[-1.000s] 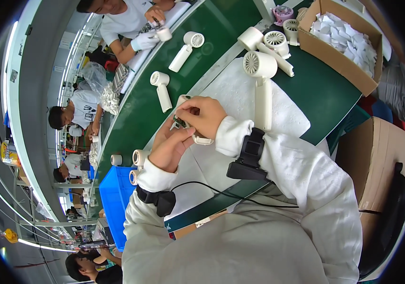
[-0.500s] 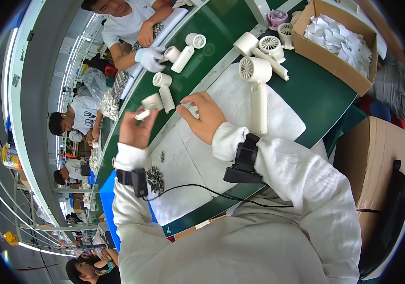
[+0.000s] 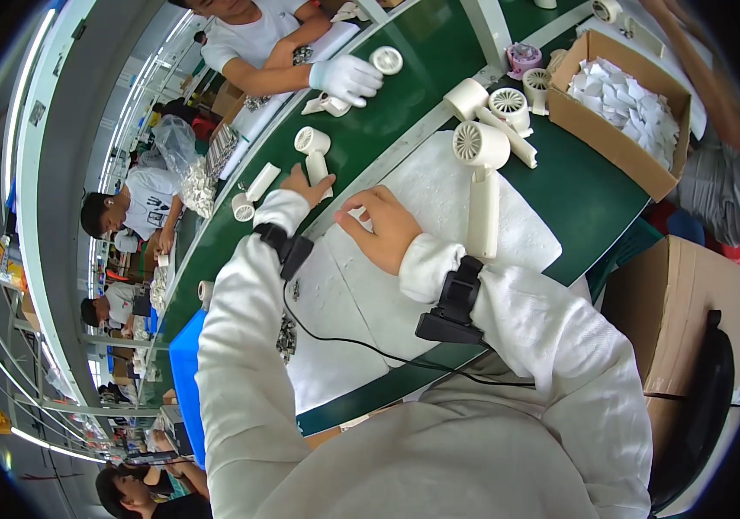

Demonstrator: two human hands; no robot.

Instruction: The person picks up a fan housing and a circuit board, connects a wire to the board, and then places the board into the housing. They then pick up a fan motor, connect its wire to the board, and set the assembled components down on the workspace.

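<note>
Five white fan shells lie on the green desk [image 3: 387, 130] around the white mat [image 3: 439, 199]. The left hand [image 3: 305, 184] reaches past the mat's far edge, its grip loose and touching one fan shell [image 3: 313, 149]. The right hand [image 3: 380, 227] rests clenched on the mat's bare middle, beside another fan shell [image 3: 481, 177]. One cardboard box [image 3: 621, 95] stands right of the mat.

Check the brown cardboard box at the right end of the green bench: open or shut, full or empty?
Open and partly filled. The brown cardboard box has no lid or flaps over it, and a heap of small white pieces lies inside, below its rim.
</note>
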